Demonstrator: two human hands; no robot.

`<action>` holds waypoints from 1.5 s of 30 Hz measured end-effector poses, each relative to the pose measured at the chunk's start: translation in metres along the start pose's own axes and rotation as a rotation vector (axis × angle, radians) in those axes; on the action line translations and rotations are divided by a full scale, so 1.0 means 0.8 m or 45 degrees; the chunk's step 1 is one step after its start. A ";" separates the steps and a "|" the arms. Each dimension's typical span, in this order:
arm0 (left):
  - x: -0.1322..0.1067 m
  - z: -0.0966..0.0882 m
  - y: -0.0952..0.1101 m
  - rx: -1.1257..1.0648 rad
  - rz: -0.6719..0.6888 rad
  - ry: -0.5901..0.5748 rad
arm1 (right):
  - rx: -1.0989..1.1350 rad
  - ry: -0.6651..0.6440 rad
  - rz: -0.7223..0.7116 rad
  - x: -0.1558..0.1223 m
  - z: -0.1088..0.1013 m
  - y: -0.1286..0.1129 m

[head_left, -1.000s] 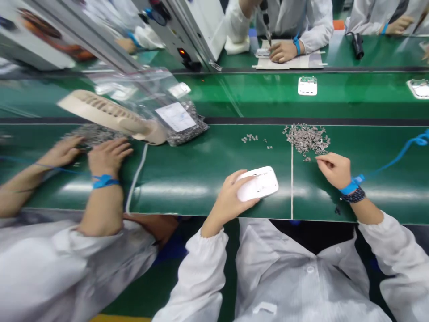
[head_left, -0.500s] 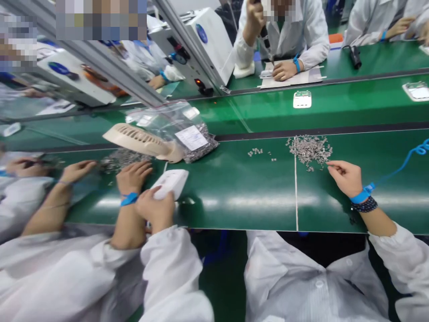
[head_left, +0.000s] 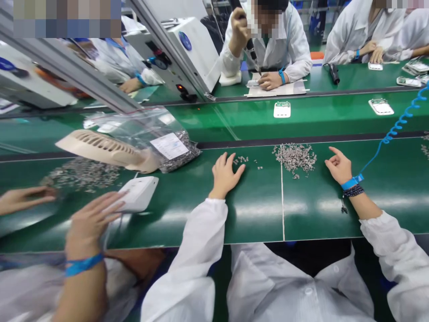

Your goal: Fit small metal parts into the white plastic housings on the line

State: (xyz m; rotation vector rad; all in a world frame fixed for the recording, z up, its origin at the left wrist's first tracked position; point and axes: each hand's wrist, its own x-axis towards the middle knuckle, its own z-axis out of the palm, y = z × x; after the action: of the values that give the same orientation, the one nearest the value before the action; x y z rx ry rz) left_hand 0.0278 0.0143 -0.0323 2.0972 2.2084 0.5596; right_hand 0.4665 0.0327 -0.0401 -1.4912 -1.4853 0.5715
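Note:
My left hand [head_left: 225,174] lies flat on the green bench [head_left: 254,210] with its fingers spread, holding nothing; the fingertips are beside a few loose small metal parts [head_left: 241,159]. My right hand [head_left: 339,166] hovers just right of the pile of small metal parts [head_left: 295,157], index finger out, nothing visible in it. A blue wrist strap [head_left: 350,182] with a coiled cord [head_left: 395,127] is on that wrist. The white plastic device [head_left: 139,194] lies to the left, under a co-worker's fingertips [head_left: 90,219].
A beige fan [head_left: 100,147] and a clear bag of metal parts [head_left: 170,150] lie at the left, with another pile [head_left: 80,174] before them. White devices [head_left: 282,109] [head_left: 381,106] sit on the far conveyor. People in white coats work across it.
My left hand carried the white device to the left, let it go and came back to rest flat on the bench. A co-worker's hand now touches the device. My right hand opened beside the pile.

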 end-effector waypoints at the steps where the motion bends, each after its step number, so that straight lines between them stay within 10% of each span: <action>1: 0.009 0.008 0.010 -0.008 0.002 -0.030 | 0.028 0.024 0.032 0.006 -0.001 0.006; 9: 0.038 0.049 0.120 -0.150 0.315 -0.142 | -0.147 -0.011 -0.017 0.029 0.018 0.002; 15: 0.029 0.053 0.184 -0.147 0.842 -0.223 | -0.519 -0.310 -0.666 0.020 0.052 -0.043; 20: 0.019 0.046 0.178 -0.114 0.826 -0.188 | -0.637 -0.553 -0.835 0.018 0.067 -0.050; 25: 0.019 0.038 0.161 -0.095 0.596 -0.093 | -0.640 -0.487 -0.733 0.026 0.049 -0.039; 32: 0.014 0.046 0.185 -0.109 0.803 -0.287 | -0.876 -0.652 -0.686 0.016 0.056 -0.054; 45: 0.015 0.050 0.181 -0.096 0.651 -0.217 | -0.950 -0.615 -0.619 0.014 0.056 -0.051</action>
State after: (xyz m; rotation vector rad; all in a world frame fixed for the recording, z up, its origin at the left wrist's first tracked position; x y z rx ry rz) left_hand 0.1762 0.0379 -0.0253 2.5602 1.5340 0.4516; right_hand 0.4091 0.0493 -0.0235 -1.4795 -2.5372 0.0600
